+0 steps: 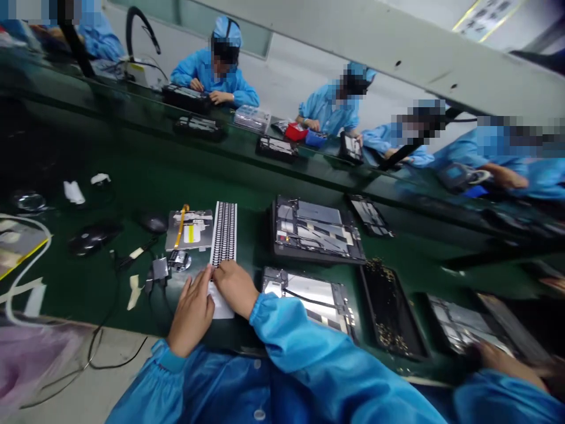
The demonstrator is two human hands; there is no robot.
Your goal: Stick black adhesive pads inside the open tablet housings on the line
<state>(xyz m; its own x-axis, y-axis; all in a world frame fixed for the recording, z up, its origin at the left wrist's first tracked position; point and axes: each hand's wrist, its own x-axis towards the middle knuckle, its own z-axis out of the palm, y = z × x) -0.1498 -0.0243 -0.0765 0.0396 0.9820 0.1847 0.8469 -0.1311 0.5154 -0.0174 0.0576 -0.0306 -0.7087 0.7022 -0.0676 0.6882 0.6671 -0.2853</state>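
Observation:
Both my hands rest on the near end of a long white strip sheet printed with rows of small dark pieces, lying on the green bench. My left hand lies flat with fingers stretched out along the strip's left edge. My right hand is curled over the strip's lower end, fingers bent at its edge; what they pinch is too small to see. Right of my hands lies an opened tablet with its metal back showing. A grey plate with a yellow ribbon sits just left of the strip.
A second opened tablet lies farther back, and a dark tray of small screws sits to the right. Black mice and cables lie at left. Several co-workers in blue coats sit across the belt; another person's hand is at right.

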